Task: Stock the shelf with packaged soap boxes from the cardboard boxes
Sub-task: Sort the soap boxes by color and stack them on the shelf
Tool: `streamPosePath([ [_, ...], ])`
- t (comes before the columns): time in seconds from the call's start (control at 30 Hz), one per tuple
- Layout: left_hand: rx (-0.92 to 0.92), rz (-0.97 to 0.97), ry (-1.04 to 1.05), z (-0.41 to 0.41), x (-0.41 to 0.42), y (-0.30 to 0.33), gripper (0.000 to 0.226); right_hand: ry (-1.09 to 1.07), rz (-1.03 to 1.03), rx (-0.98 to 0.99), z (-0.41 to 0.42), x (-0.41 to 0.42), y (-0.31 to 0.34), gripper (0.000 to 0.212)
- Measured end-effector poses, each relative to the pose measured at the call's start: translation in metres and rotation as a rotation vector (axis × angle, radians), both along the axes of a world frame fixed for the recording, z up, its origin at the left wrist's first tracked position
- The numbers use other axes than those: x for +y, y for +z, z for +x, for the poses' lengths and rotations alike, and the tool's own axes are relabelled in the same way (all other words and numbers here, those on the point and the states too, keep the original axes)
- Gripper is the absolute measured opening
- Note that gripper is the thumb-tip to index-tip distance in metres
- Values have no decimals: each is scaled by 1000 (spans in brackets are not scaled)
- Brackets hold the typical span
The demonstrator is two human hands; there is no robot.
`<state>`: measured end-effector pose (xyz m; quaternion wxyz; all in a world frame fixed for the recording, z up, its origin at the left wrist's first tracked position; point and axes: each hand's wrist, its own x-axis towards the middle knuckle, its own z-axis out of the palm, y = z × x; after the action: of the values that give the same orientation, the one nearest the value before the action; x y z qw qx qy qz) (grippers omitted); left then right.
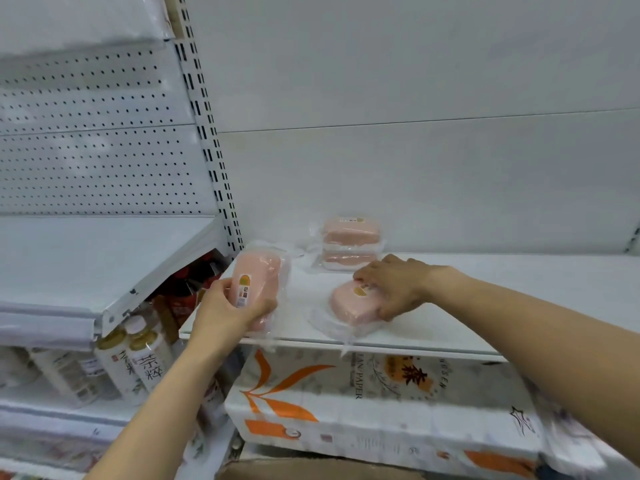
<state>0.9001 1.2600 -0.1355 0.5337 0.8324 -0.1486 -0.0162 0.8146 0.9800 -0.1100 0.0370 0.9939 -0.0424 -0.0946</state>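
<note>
Soap packs: one (pixel 258 289) gripped by left hand (pixel 225 311), another (pixel 356 303) under right hand (pixel 391 289).

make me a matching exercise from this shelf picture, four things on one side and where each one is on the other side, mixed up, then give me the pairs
Things:
1. soap pack in the left hand
2. soap pack under the right hand
3. stacked soap packs
4. bottles

Places:
A. at the back of the shelf
B. on the lower shelf at left
C. held above the shelf's front left corner
D. lying flat near the shelf's front edge

Pairs: 1-C, 2-D, 3-A, 4-B
</note>
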Motion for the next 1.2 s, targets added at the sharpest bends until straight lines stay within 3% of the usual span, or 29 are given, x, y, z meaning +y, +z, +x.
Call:
streamPosePath([
  [0.2,52,-49,10,7,-1,3,78,-146,98,-290,23,-2,-25,77],
  [0.4,142,-79,0,2,-10,7,74,-258,44,-394,36,3,-41,78],
  [0.47,191,-118,8,2,-14,8,82,-230,58,-535,32,6,-38,71],
  [0.53,320,-271,16,2,-20,12,88,-104,302,-703,23,15,-28,57],
  [0.63,585,-608,11,-2,-38,23,51,25,796,-690,6,39,-12,55],
  [0.7,687,-744,-10,-7,-53,31,38,95,883,-670,-1,56,-8,68],
  [0.8,731,-787,-106,-15,-73,37,39,90,868,-658,3,75,-7,88],
  [0.93,663,-669,-216,-22,-90,40,50,-137,1074,-794,12,78,3,73],
  [1.03,469,-466,-101,-15,-86,34,64,-246,1215,-847,17,56,18,62],
  [1.1,325,-379,0,-6,-78,25,67,-406,1346,-756,22,33,28,53],
  [1.2,129,-247,-10,2,-72,8,59,-545,1489,-439,25,7,31,33],
])
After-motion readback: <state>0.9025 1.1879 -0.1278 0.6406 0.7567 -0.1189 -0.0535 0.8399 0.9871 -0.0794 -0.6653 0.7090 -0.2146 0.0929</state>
